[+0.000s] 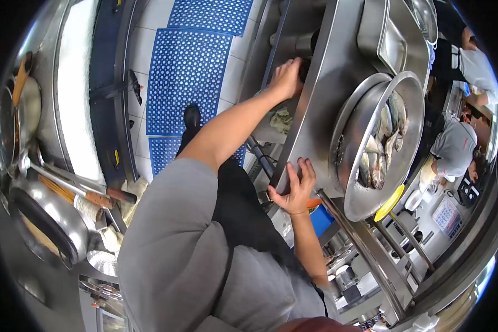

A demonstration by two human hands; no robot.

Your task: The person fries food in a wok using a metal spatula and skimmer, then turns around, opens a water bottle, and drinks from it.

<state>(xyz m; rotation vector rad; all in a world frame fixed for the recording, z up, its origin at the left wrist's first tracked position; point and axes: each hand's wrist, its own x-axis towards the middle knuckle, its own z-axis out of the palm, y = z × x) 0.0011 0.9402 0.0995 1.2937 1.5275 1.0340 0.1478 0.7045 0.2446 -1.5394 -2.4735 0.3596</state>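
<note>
My left hand [286, 79] reaches into the steel space beside the counter, its fingers bent round a dark object [304, 69] that is mostly hidden. My right hand [297, 191] presses on the side of the steel counter [326, 105], fingers apart and thumb out, with nothing in it. On the counter a large steel bowl [359, 196] is tilted over a second round pan and holds several whole fish [386, 133]. Pale green leafy scraps [281, 120] lie in the recess between my arms.
Steel trays [390, 41] stand beyond the bowl. A yellow lid-like thing [390, 203] is near its edge. Blue perforated mats [188, 77] cover the floor. Pans [50, 216] and wooden-handled tools fill the left side. Two co-workers [456, 146] are at the right.
</note>
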